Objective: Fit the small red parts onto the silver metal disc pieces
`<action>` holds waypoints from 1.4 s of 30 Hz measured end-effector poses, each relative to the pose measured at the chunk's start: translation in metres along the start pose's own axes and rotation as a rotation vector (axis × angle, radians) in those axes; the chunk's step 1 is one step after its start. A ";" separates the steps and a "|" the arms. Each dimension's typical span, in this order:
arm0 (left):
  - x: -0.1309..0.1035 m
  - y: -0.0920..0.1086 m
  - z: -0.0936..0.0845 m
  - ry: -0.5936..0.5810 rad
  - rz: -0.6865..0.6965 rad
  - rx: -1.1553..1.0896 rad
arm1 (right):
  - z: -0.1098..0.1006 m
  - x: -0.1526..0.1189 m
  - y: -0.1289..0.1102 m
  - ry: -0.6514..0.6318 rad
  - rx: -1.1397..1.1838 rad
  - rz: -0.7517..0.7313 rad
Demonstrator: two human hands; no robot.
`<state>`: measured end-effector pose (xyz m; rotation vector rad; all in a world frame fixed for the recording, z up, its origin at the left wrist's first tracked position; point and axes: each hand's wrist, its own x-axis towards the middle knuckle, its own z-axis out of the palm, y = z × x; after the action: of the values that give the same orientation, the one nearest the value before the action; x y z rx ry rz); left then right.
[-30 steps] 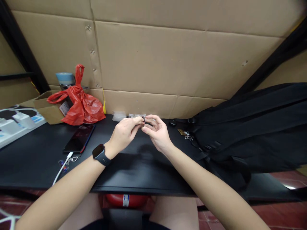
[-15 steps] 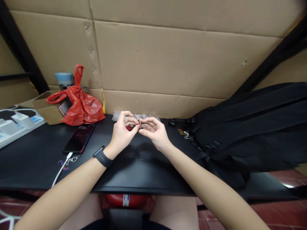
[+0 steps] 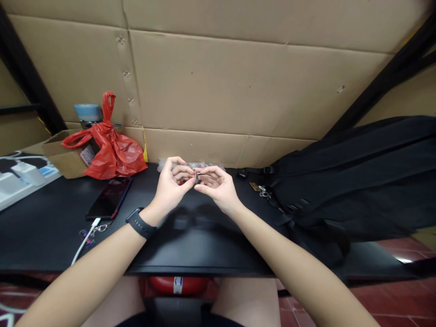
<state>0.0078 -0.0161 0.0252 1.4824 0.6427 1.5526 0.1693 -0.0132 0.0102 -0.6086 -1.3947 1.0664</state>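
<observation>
Above the middle of the black table (image 3: 204, 254), my left hand (image 3: 172, 185) and my right hand (image 3: 220, 187) meet at their fingertips. Between them is a small, thin, flat piece (image 3: 196, 177), seen nearly edge-on and pinched by thumbs and fingers of both hands. Its kind is too small to make out. Something red shows partly behind my left fingers. Clear plastic packets (image 3: 204, 165) lie just beyond my hands, against the cardboard wall, and the fingers hide part of them.
To the left are a phone (image 3: 109, 198) with a white cable, a red plastic bag (image 3: 114, 154), a cardboard box (image 3: 64, 156) and a white power strip (image 3: 30, 186). A black backpack (image 3: 368, 177) fills the right side, with keys (image 3: 264, 191) beside it.
The whole view has shifted slightly, so things appear a little further left. Both hands keep their pinch on the small flat piece, which has turned slightly.
</observation>
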 end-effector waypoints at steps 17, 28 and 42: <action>-0.003 0.008 -0.003 -0.029 0.281 0.705 | -0.007 0.001 -0.004 -0.064 0.156 0.077; -0.006 0.010 -0.004 0.002 0.189 0.552 | -0.013 0.003 -0.007 -0.138 0.163 0.094; -0.008 0.011 -0.003 -0.014 0.229 0.601 | -0.014 0.002 -0.008 -0.122 0.132 0.122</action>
<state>0.0013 -0.0272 0.0295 2.0672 1.0215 1.5942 0.1840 -0.0117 0.0166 -0.5448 -1.3928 1.3013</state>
